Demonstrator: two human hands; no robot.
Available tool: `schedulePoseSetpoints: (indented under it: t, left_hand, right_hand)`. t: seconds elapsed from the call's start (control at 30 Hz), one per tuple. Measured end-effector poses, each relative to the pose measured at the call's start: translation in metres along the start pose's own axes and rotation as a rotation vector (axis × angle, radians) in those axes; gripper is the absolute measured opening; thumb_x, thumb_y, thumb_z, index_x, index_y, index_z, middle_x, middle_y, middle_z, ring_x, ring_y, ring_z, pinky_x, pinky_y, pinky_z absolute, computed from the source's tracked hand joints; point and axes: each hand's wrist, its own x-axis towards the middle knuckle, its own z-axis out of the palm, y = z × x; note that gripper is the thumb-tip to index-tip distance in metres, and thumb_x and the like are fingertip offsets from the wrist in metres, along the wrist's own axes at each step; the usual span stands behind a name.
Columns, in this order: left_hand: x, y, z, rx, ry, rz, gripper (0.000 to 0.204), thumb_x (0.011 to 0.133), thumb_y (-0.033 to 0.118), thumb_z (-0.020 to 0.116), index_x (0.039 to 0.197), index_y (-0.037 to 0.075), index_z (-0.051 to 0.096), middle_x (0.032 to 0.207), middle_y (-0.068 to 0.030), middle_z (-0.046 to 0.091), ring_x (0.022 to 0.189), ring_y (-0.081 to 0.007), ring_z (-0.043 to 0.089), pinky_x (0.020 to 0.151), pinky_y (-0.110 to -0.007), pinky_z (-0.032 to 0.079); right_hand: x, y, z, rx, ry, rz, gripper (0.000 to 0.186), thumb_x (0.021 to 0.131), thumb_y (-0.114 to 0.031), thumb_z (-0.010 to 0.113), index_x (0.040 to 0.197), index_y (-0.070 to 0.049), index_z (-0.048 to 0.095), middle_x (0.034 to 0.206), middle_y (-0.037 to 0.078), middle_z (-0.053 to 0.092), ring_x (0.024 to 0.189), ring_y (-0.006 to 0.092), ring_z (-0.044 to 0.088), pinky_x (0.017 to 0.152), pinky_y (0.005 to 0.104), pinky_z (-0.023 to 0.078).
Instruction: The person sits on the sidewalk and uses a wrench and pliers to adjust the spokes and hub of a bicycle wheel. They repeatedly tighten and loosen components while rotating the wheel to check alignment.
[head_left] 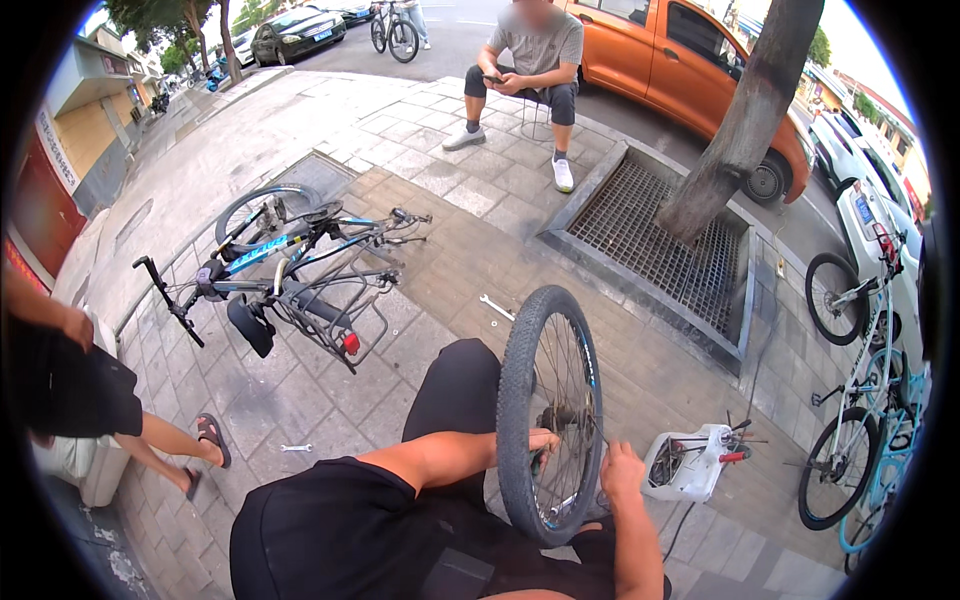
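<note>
The bicycle wheel stands upright on the paving between the person's knees. The left hand reaches through at the hub, grip unclear; the right hand curls over the spokes near the rim.

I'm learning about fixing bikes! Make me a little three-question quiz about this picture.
1. True or false: the bike on the pavement stands upright on both wheels.
2. What does the left hand touch? A) the wheel B) a wrench C) the white tool box
3. Fill in: a wrench lies on the ____ beyond the wheel.

Key: 1. False, it lies upside down with one wheel off. 2. A, near the hub; the right hand is at the rim. 3. pavement.
</note>
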Motion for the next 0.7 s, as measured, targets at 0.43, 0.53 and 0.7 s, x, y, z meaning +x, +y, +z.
schedulePoseSetpoints:
  t: [0.43,0.53,0.7]
  left_hand:
    - [0.010,0.069,0.024,-0.270,0.125,-0.324,0.030,0.099,0.032,0.057,0.097,0.002,0.058,0.075,-0.0081,0.054,0.078,-0.0183,0.064,0.074,-0.039,0.058]
    - [0.006,0.088,0.032,-0.301,0.197,-0.409,0.030,0.092,0.029,0.061,0.089,-0.001,0.059,0.071,-0.0088,0.050,0.078,-0.0226,0.062,0.076,-0.044,0.057]
    - [0.024,0.109,0.065,-0.288,0.080,-0.399,0.031,0.093,0.030,0.060,0.088,-0.001,0.059,0.070,-0.0091,0.050,0.077,-0.0230,0.062,0.075,-0.044,0.057]
  right_hand:
    - [0.038,-0.050,-0.175,0.016,0.043,0.286,0.037,0.091,-0.019,0.065,0.126,-0.008,0.065,0.104,0.027,0.069,0.093,0.0461,0.069,0.082,0.0539,0.054]
    - [0.056,-0.130,-0.261,0.152,0.160,0.033,0.035,0.090,-0.012,0.064,0.125,-0.014,0.067,0.098,0.021,0.066,0.083,0.0432,0.067,0.075,0.0524,0.053]
    - [0.061,-0.238,-0.357,0.153,0.073,-0.504,0.031,0.084,-0.008,0.067,0.115,-0.008,0.068,0.089,0.013,0.055,0.071,0.0332,0.065,0.060,0.0424,0.052]
